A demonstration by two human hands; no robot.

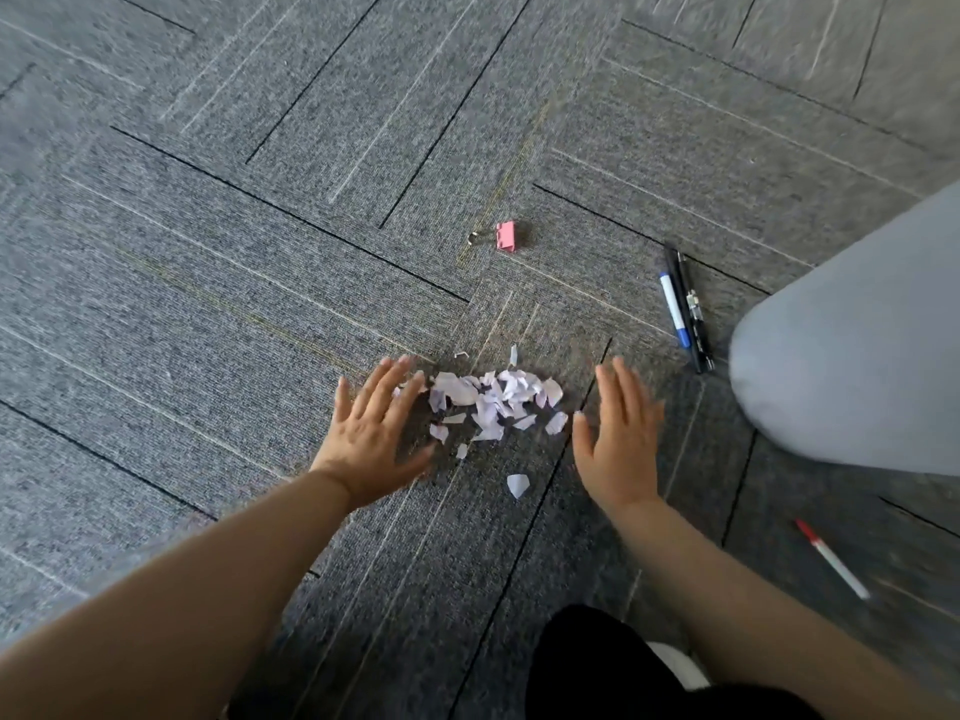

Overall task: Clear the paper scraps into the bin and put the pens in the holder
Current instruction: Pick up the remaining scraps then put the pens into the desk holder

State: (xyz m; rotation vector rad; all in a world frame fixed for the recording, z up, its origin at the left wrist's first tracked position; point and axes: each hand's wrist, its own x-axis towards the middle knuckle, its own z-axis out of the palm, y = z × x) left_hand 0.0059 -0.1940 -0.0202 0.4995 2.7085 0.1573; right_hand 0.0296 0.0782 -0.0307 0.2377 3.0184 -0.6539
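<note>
- A grey striped carpet-tile floor [260, 252] is filling the whole view, lying bare and wide towards the left and far edges.
- A pale grey rounded fabric form [857, 345] is crowding in from the right edge, narrowing the room on that side.
- The left hand [371, 433] is lying flat on the carpet with fingers spread and straight, its fingertips touching the left edge of the scraps and holding nothing.
- The right hand [618, 439] is lying the same way, fingers straight and gripping nothing, just beside the heap's right edge.
- A loose heap of torn pale lilac paper scraps [493, 400] is sitting between the two hands; one stray scrap [517, 484] is lying nearer the person.
- A blue-and-white marker pen [674, 310] and slim black pens [693, 314] are lying side by side, touching, between the right hand and the grey form.
- A white pen with a red cap [832, 559] is lying alone near the right edge.
- A pink metal binder clip [505, 236] is resting beyond the heap, well apart.
</note>
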